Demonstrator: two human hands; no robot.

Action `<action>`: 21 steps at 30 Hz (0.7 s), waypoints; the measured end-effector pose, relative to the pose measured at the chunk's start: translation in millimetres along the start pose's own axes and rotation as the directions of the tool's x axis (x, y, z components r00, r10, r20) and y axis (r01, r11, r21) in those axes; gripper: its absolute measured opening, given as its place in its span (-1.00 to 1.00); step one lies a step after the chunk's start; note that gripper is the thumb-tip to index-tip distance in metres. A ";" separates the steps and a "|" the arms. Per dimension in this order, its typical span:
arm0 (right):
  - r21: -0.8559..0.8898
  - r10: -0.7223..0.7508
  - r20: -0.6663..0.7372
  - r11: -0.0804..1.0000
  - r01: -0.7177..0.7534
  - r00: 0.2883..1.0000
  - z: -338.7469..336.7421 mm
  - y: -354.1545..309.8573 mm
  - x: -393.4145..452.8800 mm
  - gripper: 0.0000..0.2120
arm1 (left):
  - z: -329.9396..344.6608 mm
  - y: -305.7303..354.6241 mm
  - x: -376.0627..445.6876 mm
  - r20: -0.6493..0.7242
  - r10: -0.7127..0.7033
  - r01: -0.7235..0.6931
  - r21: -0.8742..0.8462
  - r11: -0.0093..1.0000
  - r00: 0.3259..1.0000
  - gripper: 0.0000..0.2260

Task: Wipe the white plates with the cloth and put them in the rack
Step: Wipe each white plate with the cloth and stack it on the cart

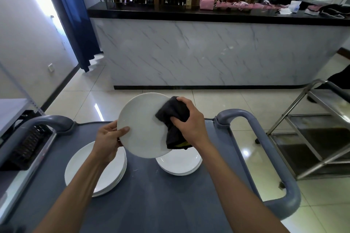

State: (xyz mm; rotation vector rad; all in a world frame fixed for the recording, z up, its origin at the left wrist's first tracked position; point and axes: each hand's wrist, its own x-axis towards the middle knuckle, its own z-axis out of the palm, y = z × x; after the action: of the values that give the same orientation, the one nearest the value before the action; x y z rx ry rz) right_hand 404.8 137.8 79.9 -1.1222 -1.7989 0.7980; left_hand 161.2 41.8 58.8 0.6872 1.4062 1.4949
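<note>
Between the two hands, above the grey cart top, one white plate (pixel 141 126) is held tilted with its face toward the person. The left hand (pixel 108 138) pinches the plate's left rim, thumb on the face and fingers (pixel 108 127) behind. The right hand (pixel 190 119) grips a bunched dark cloth (pixel 173 117) and presses it against the plate's right edge. Below the left hand, a stack of plates (pixel 106 172) rests on the cart (pixel 151 195); a second stack (pixel 180 164) lies below the right hand. Left of the left hand sits a dark rack (pixel 26 145), well apart. For a thorough wipe, sweep the cloth across the full face and rim, rotating the plate with the left hand. Keep the pinch firm; a glazed rim probably slips easily.
</note>
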 end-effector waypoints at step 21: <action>0.027 -0.091 -0.222 0.995 0.099 0.971 4.1 -9.7 -17.3 -0.42 | 15.4 1.1 13.4 0.070 -0.336 0.339 -0.029 0.940 0.939 -0.41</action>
State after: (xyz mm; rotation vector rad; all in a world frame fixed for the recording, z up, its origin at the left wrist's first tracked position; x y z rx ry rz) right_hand 401.6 117.8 80.6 -1.0487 -1.6316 0.6223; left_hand 169.1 60.7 60.1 0.4365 1.3625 1.2166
